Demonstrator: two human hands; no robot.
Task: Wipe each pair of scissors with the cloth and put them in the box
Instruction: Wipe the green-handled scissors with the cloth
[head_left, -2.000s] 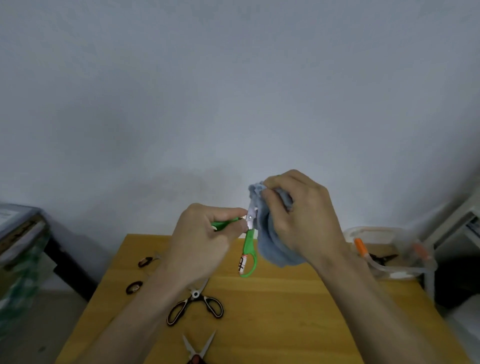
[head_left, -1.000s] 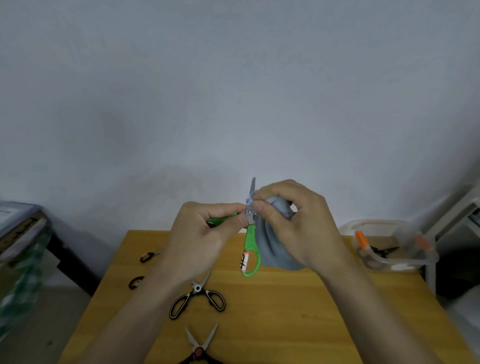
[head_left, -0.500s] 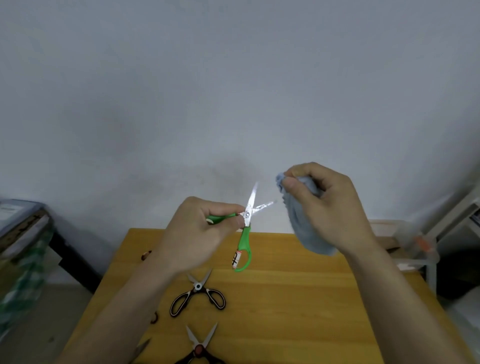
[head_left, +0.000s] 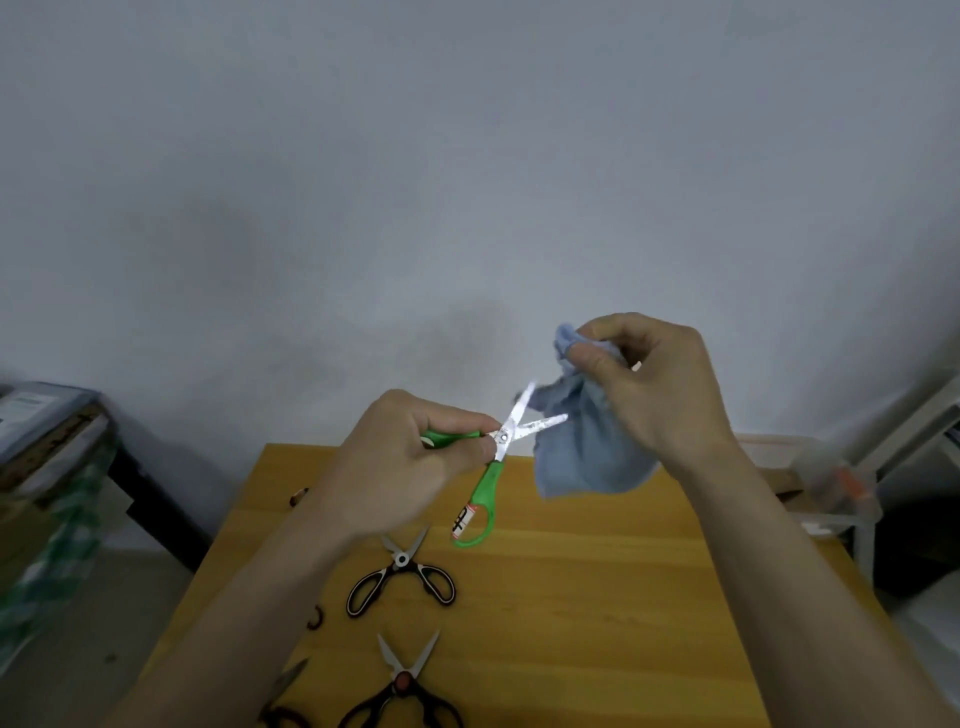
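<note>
My left hand holds green-handled scissors above the wooden table, blades spread apart and pointing up and right, one handle hanging down. My right hand grips a bunched light-blue cloth just right of the blades; one blade tip reaches the cloth's edge. A clear plastic box with orange clips stands at the table's far right corner, blurred and partly behind my right arm.
On the table lie black-handled scissors, another black pair with a red pivot near the front edge, and parts of more pairs beside my left forearm. A cluttered dark stand sits left; a white rack right.
The cloth was wrapped round the blades a second ago. My right hand has since pulled it off up and to the right, baring the spread blades. The view has tilted down slightly.
</note>
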